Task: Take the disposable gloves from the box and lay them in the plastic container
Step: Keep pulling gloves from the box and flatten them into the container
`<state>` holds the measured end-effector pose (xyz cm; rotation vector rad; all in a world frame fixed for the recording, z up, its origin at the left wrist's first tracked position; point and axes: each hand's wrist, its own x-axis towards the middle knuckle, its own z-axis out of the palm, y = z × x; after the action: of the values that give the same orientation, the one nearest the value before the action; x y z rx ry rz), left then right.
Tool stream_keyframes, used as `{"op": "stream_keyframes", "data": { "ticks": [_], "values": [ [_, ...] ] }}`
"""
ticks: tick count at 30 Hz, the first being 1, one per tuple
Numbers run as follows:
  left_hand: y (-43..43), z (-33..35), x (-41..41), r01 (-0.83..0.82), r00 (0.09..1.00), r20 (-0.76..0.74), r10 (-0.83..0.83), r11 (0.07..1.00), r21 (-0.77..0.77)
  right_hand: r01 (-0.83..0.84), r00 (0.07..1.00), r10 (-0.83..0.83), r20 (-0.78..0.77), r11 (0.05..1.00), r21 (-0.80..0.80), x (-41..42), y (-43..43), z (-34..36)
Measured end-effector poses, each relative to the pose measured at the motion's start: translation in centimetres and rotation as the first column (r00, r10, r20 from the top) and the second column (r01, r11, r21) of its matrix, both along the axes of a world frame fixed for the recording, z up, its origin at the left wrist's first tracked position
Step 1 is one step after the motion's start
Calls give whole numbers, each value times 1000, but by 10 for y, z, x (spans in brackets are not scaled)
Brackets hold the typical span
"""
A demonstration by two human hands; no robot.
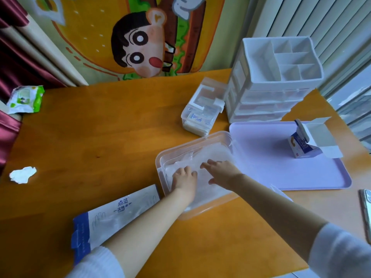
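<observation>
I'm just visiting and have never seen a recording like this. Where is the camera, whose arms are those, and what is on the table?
There is no machine here: a person wears one wide-angle camera on the head, looking forward and down, so the arms are their own. The left hand and right hand lie flat, fingers fairly straight, on thin clear disposable gloves inside a clear plastic container; they press rather than grip. On the wooden table, nearer the person on the left, lies the flat white-and-blue glove box. To the right is a lilac tray with a small opened carton on it. Behind stand a white drawer organiser and a clear lidded box. A phone shows at the right edge.
</observation>
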<state>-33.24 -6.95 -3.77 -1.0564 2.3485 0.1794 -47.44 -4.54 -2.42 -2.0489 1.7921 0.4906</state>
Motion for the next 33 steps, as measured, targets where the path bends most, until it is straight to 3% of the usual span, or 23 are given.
{"op": "stream_keyframes", "data": {
  "ticks": [7, 21, 24, 27, 30, 33],
  "values": [
    [-3, -10, -5, -8, 979, 202, -6, 998, 66, 40, 982, -33, -187, 999, 33, -13, -2, -17],
    [-10, 0, 3, 116, 972, 201, -123, 992, 47, 77, 985, -66, -158, 995, 62, -7, -2, 0],
    [-11, 16, 9, 183, 978, 108, -180, 983, -13, 133, 988, -134, -82, 991, -14, 2, 2, 16],
    [-12, 38, 24, 158, 978, -119, -170, 982, -103, 142, 989, -145, -13, 982, -122, 22, 9, 33],
    [-11, 55, 54, 42, 893, -436, -111, 986, -164, 206, 966, -147, 212, 936, -287, 53, 18, 45],
    [-5, 59, 98, -74, 797, -600, -68, 975, -209, 208, 913, 35, 407, 818, -536, 92, 29, 56]
  ]
}}
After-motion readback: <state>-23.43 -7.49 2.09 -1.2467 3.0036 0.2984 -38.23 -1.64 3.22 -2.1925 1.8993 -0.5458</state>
